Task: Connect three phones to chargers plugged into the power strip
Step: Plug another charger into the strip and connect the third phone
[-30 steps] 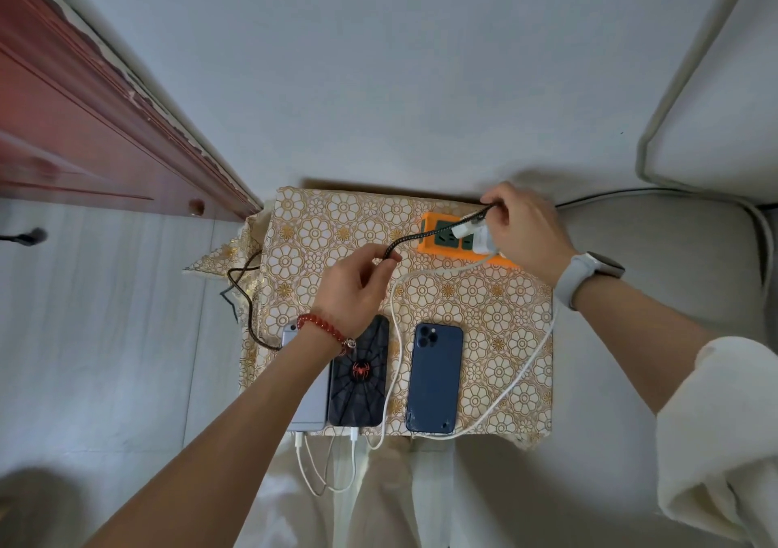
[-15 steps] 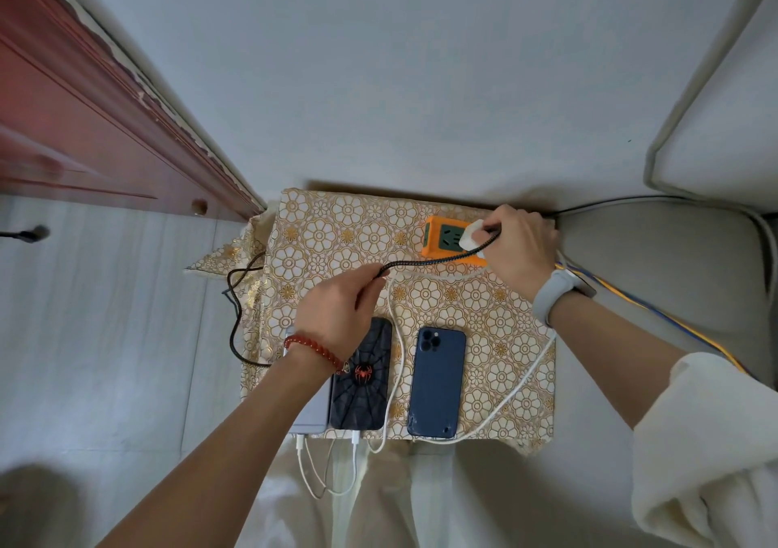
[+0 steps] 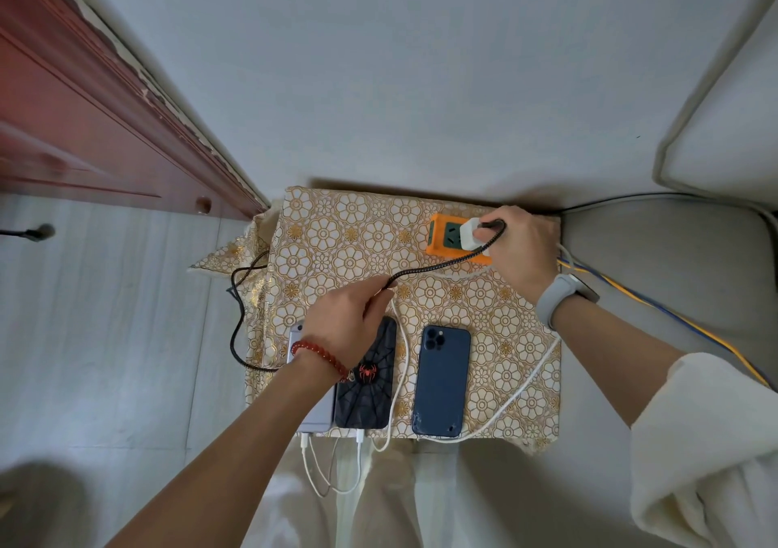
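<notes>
An orange power strip point(image 3: 438, 239) lies at the far right of the small table. My right hand point(image 3: 520, 248) grips a white charger plug point(image 3: 470, 234) pressed against the strip's sockets. A black braided cable point(image 3: 429, 269) runs from that plug to my left hand point(image 3: 351, 320), which pinches it above the phones. Three phones lie face down at the near edge: a silver phone point(image 3: 313, 408) mostly under my left wrist, a black spider-web phone point(image 3: 366, 392) and a blue phone point(image 3: 442, 381). White cables point(image 3: 332, 469) enter the silver and black phones' bottom ends.
The table wears a gold floral cloth point(image 3: 337, 232). A red wooden door point(image 3: 84, 118) stands at left, a grey cushion point(image 3: 724, 126) at right. Another white cable point(image 3: 518, 392) curves past the blue phone. Blue and yellow wires point(image 3: 656, 316) run off to the right.
My right hand has brought the white plug down from above the strip onto its sockets. My left hand kept hold of the black cable and shifted slightly towards me.
</notes>
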`<state>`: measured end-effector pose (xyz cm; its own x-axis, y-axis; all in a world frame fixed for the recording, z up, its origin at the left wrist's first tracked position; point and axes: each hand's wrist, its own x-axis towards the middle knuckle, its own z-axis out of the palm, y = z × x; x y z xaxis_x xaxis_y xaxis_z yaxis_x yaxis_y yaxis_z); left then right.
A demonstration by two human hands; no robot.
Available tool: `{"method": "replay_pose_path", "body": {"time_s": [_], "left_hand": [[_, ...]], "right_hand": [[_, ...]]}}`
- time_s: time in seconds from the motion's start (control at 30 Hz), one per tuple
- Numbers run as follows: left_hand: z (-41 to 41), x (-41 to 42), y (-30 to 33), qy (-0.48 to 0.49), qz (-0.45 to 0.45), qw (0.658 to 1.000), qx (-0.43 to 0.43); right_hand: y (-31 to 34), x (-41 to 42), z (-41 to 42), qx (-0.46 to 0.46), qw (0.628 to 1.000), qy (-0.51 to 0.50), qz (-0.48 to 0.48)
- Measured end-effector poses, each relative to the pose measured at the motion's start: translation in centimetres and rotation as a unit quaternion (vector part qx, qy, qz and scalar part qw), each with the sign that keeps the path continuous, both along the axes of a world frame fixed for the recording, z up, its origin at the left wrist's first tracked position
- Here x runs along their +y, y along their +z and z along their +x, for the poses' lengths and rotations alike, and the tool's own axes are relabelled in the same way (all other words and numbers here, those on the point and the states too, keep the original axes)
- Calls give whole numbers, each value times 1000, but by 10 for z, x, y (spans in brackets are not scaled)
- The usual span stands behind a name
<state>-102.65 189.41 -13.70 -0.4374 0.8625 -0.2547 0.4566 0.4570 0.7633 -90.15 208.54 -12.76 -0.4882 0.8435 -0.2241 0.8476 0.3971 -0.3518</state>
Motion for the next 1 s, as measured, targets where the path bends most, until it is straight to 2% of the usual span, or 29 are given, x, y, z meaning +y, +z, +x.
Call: {"method": "replay_pose_path", "body": {"time_s": [0.13, 0.33, 1.0], "left_hand": [[-4, 2, -1, 4, -3, 1000, 1], [-1, 2, -2, 2, 0, 1000, -9], [-7, -4, -11, 22, -40, 999, -7]], "right_hand": [[-5, -1, 3, -9, 1000, -16, 24], [-2, -5, 8, 42, 998, -36, 27], [-5, -1, -3, -42, 997, 56, 37]]}}
